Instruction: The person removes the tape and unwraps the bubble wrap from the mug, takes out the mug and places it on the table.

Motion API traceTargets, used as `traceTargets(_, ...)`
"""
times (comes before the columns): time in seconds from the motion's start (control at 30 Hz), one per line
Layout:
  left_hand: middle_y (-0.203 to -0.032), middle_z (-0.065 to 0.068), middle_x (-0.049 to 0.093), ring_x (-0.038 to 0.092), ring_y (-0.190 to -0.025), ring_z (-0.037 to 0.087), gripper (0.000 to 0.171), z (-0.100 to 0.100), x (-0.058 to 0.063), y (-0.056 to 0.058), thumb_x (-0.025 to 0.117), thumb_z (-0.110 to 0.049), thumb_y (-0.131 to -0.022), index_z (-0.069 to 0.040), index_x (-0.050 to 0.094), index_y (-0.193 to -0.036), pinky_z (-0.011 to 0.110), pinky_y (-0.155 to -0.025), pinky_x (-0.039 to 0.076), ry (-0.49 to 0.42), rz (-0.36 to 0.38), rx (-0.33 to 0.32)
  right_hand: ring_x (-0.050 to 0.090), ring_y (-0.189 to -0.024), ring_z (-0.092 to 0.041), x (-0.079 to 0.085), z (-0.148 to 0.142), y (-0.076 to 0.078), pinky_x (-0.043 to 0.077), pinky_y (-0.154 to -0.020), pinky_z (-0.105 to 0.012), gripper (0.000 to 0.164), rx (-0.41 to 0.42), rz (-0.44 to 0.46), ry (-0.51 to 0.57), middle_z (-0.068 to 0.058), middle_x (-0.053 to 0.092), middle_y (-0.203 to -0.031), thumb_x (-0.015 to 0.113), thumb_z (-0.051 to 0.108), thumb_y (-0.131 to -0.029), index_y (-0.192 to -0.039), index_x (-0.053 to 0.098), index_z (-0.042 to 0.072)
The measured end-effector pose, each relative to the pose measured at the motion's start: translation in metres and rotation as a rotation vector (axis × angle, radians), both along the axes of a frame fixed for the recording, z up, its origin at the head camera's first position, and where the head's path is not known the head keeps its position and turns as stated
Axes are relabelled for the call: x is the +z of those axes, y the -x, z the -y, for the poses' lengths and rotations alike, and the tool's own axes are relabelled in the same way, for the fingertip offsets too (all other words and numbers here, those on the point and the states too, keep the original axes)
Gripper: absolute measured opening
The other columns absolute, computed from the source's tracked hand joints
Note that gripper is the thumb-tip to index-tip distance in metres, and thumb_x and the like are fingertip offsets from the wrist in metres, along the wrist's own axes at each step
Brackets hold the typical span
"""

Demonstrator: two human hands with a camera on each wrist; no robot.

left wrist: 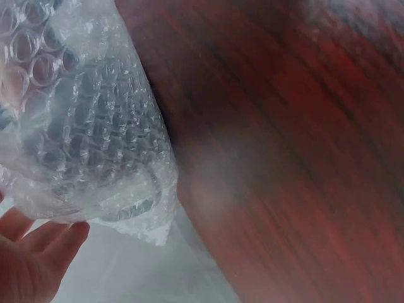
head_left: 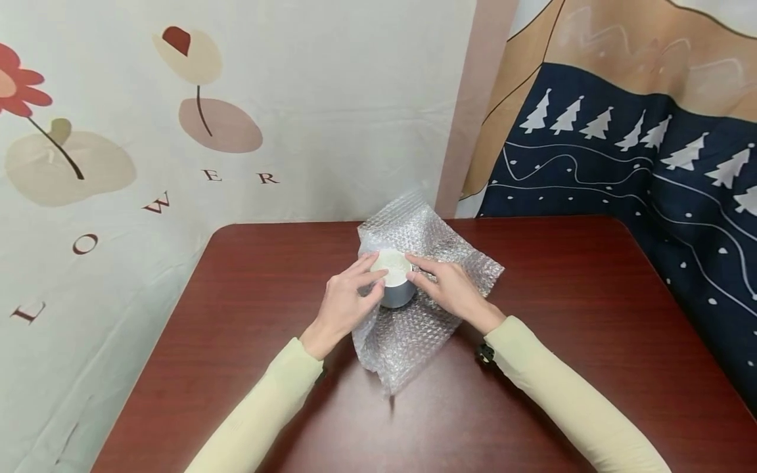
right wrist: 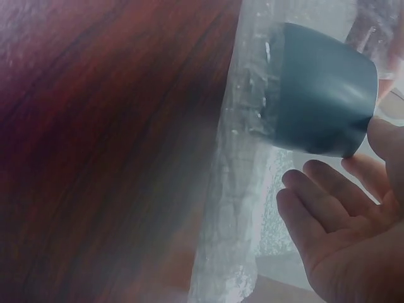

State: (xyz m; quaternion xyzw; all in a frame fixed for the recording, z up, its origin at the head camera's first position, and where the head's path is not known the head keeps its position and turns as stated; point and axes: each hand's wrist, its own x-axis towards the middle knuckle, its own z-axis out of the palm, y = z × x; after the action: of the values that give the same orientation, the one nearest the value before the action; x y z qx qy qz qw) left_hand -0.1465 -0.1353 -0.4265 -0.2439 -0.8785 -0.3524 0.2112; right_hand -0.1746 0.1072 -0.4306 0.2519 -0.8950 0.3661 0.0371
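A grey cup (head_left: 397, 295) with a whitish mouth stands on a sheet of bubble wrap (head_left: 408, 341) on the table. My left hand (head_left: 345, 299) holds the cup from the left, fingertips at its rim and thumb low on its near side. From the right, my right hand (head_left: 452, 289) pinches the rim between thumb and forefinger. In the right wrist view the cup (right wrist: 325, 91) shows its smooth dark side, and the other fingers (right wrist: 315, 202) stretch out beside it. The left wrist view shows bubble wrap (left wrist: 95, 126) hiding most of the cup, with left fingertips (left wrist: 69, 243) at its edge.
The dark red wooden table (head_left: 266, 276) reaches back to a pale wall cloth (head_left: 331, 118) printed with flowers and letters. A navy cloth (head_left: 591, 164) with white trees hangs at the right. A dark round device (head_left: 485, 353) sits at the right wrist.
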Motion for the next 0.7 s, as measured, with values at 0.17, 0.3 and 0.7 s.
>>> traceTargets(0.17,-0.126,0.011,0.072,0.067,-0.122,0.027,0.014,0.011,0.001,-0.001,0.074,-0.007,-0.091,-0.005,0.083,-0.102,0.044,-0.094,0.057,-0.166,-0.083,0.054,0.068,-0.114,-0.025,0.001,0.002,0.0,0.053,-0.1,-0.047,0.045,-0.004,0.015,-0.006,-0.009,0.065,-0.138,0.065,0.033,-0.104,-0.146,0.062,0.015)
traceTargets(0.3,-0.126,0.006,0.073,0.072,-0.112,0.022,0.009,0.025,0.002,-0.004,0.082,-0.009,-0.088,-0.007,0.082,-0.097,0.031,-0.088,0.057,-0.223,-0.066,0.101,0.066,-0.102,-0.021,0.002,0.002,0.0,0.053,-0.099,-0.046,0.045,-0.009,0.04,-0.004,-0.006,0.063,-0.14,0.065,0.034,-0.104,-0.146,0.062,0.017)
traceTargets(0.7,-0.148,0.007,0.059,0.063,-0.124,0.028,0.027,0.068,-0.003,-0.01,0.065,0.003,-0.092,0.0,0.063,-0.118,0.036,-0.083,0.061,-0.246,0.014,0.265,0.066,-0.116,-0.023,0.006,0.0,0.0,0.052,-0.101,-0.047,0.047,-0.009,0.07,-0.017,-0.006,0.062,-0.142,0.064,0.036,-0.104,-0.147,0.061,0.018)
